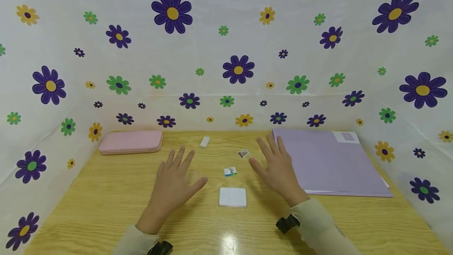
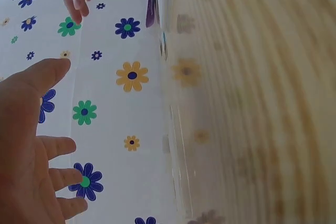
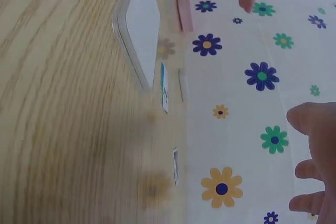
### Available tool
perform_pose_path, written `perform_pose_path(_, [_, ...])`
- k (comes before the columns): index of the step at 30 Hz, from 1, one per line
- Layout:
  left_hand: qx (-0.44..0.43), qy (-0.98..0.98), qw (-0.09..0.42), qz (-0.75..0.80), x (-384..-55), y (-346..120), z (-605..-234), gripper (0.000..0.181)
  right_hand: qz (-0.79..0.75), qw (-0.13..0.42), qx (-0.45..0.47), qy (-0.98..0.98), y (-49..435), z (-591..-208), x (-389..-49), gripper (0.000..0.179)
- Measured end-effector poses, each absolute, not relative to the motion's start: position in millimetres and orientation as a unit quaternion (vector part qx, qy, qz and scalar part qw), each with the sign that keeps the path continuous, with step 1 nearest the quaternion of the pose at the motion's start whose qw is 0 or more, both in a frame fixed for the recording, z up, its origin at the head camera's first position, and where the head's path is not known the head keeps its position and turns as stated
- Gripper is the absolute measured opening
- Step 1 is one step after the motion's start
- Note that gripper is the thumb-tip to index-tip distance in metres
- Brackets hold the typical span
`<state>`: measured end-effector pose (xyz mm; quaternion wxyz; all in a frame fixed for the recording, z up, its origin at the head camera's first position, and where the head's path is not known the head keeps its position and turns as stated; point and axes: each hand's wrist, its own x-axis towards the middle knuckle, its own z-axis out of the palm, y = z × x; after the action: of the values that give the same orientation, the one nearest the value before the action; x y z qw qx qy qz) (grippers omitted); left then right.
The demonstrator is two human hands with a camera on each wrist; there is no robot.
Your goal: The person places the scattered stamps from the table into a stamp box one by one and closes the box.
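My left hand (image 1: 172,186) is held above the table with its fingers spread, holding nothing. My right hand (image 1: 277,168) is also raised, fingers apart and palm down, near the left edge of a purple folder (image 1: 329,164). Between the hands lies a flat white rectangular block (image 1: 232,197) with a clear edge. Just behind it is a small picture piece (image 1: 230,171) with a blue-green edge, and farther back a second small picture piece (image 1: 243,153) with a white border. A thin clear plastic piece (image 2: 181,161) shows on the table in the left wrist view.
A pink case (image 1: 131,142) lies at the back left of the wooden table (image 1: 88,207). A small white block (image 1: 205,142) stands near the back edge. White paper shows under the folder. Flower-printed cloth (image 1: 209,50) encloses the back and both sides.
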<state>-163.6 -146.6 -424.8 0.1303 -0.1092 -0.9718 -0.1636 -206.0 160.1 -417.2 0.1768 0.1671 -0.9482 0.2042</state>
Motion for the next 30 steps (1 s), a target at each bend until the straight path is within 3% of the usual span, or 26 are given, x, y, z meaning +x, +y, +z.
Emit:
perform_pose_path(8, [-0.140,-0.961,0.119,-0.209,-163,-133,-423,0.086,0.232,0.182,0.206,-0.933,144,-415,-211,0.058])
perform_pose_path(16, [-0.150,-0.957,0.079,-0.237,-164,-117,-422,0.082,0.259,0.166,0.183,-0.934,135,-419,-222,0.050])
perform_pose_path(30, [-0.190,-0.935,-0.011,-0.300,-166,-106,-430,0.075,0.378,0.071,0.102,-0.918,122,-427,-247,0.042])
